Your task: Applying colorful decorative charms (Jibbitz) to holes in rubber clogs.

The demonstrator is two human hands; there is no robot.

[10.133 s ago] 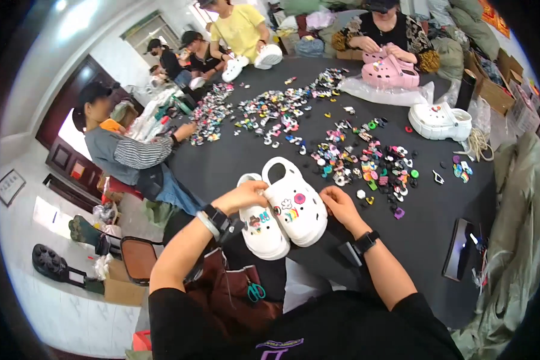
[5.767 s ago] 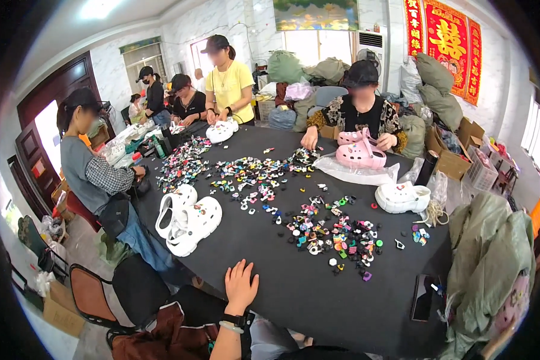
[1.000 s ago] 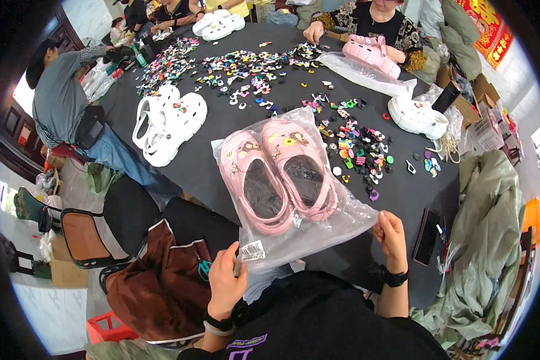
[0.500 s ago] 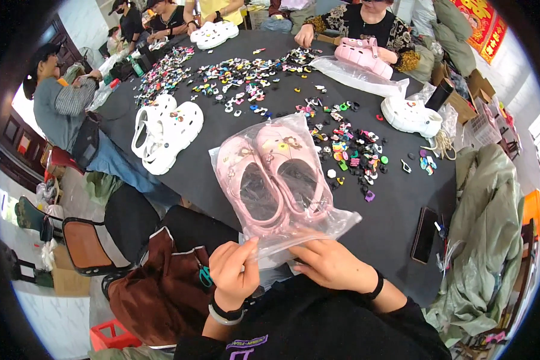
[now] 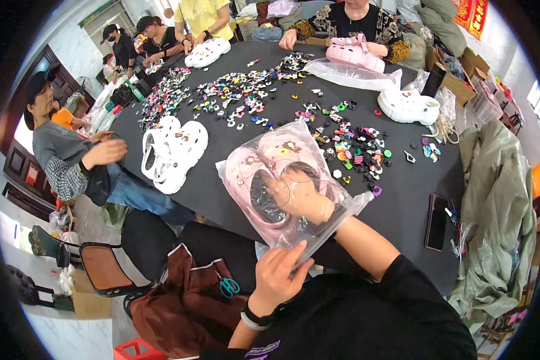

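Right hand entered bag, pink clogs beneath.

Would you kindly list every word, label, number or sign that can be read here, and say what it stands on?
Red-and-gold banner, upper right: cut off by the picture's edge; wording not copied here.
Black T-shirt, lower edge: purple print, too small and cut off to read.
Clear plastic bag: no legible text.
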